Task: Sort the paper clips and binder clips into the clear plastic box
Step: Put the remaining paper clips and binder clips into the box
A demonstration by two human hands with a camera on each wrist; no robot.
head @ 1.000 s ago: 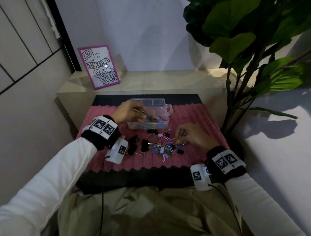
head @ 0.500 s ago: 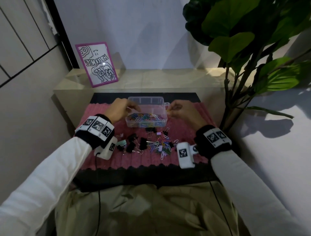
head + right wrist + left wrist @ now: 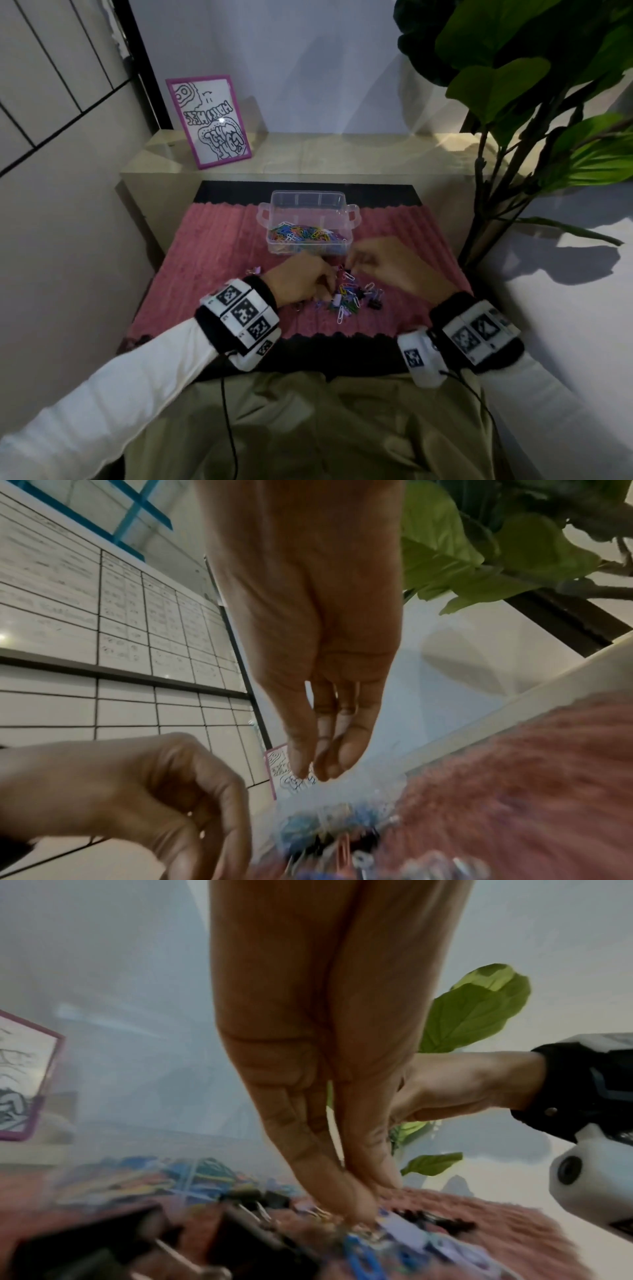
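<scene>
The clear plastic box (image 3: pixel 337 205) stands at the far middle of the pink mat (image 3: pixel 212 260). Its near compartment holds several coloured paper clips (image 3: pixel 301 234). A loose pile of paper clips (image 3: pixel 349 296) and black binder clips (image 3: pixel 375 304) lies in front of it. My left hand (image 3: pixel 327 289) reaches down into the pile's left side. In the left wrist view its fingertips (image 3: pixel 359 1207) pinch together on a clip, though blur hides which one. My right hand (image 3: pixel 354 265) hovers over the pile's far edge, its fingers (image 3: pixel 313 773) hanging loose and holding nothing.
A potted plant (image 3: pixel 513 102) crowds the right side, with its stem beside the mat. A framed drawing (image 3: pixel 209 120) leans on the pale ledge (image 3: pixel 342 150) behind the box. More black binder clips (image 3: pixel 85 1245) lie left of the pile. A wall is close on the left.
Both hands have come back from the box to the pile. The left hand now pinches into the clips. The right hand has dropped from the box's right handle toward the pile.
</scene>
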